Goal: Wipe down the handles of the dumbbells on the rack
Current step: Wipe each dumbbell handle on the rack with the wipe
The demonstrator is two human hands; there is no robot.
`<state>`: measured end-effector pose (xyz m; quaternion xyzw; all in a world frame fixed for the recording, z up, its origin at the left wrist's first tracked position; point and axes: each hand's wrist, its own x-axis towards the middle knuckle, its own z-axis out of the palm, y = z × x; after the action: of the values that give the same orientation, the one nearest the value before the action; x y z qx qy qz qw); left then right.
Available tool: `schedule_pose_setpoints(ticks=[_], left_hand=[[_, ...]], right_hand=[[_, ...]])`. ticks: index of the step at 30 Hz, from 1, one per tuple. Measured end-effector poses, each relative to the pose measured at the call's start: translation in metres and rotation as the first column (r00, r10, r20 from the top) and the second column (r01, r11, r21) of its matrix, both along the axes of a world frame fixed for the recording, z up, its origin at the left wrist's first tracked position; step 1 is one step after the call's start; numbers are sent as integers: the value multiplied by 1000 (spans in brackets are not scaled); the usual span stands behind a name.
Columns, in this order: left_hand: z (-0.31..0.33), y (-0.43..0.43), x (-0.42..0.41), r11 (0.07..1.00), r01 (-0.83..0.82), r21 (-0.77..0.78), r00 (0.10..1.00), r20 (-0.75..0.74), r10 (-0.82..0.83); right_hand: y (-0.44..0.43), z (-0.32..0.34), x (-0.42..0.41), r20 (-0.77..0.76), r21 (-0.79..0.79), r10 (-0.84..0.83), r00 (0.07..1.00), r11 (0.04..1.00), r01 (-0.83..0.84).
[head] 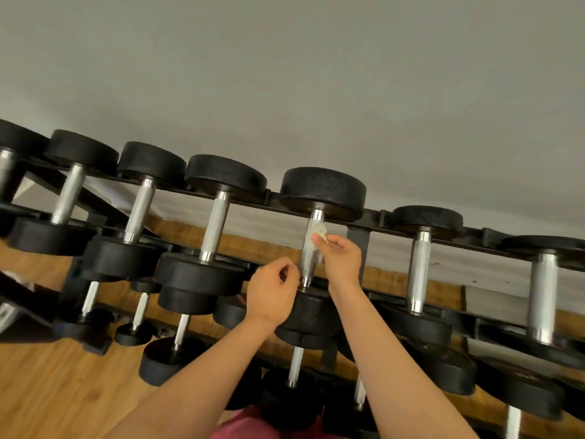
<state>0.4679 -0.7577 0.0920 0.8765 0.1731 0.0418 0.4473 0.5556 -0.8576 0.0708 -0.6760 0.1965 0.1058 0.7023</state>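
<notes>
Chrome handle (309, 259), frame centre, top rack (376, 215) row. Right hand (340, 259): fingers (332, 241) pinch white wipe (319, 231) on its upper end. Left hand (272, 296): fingers curled beside lower end, grip unclear. Best practice: wrap wipe round, stroke full length.

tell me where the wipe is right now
Head view, centre: the white wipe is pinched by the right hand against the upper handle of the top-row dumbbell.

Grey wall (285, 74) above a wooden floor (47, 391)
The plain wall fills the upper frame; warm brown planks run below, with pink clothing (247, 424) at the bottom edge.
</notes>
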Motion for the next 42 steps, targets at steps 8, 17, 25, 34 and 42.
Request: schedule_pose_setpoints(ticks=[8,17,25,34,42], left_hand=[[-1,-8,-2,993,-110,43,994,-4,110],[-5,-14,-4,971,-231,61,973,-6,232],[-4,-15,-3,964,-261,44,965,-14,262],[0,-12,-3,972,-233,-9,972,-26,233],[0,-15,-4,971,-241,8,971,2,241]], right_hand=[[-9,-9,0,-113,26,181,977,983,-179],[-16,-2,-1,-42,6,199,979,980,-198],[-20,-9,0,-105,8,228,968,974,-228],[-33,-3,-11,-16,-161,355,935,922,-353],[-36,1,-21,-54,-242,443,895,864,-442]])
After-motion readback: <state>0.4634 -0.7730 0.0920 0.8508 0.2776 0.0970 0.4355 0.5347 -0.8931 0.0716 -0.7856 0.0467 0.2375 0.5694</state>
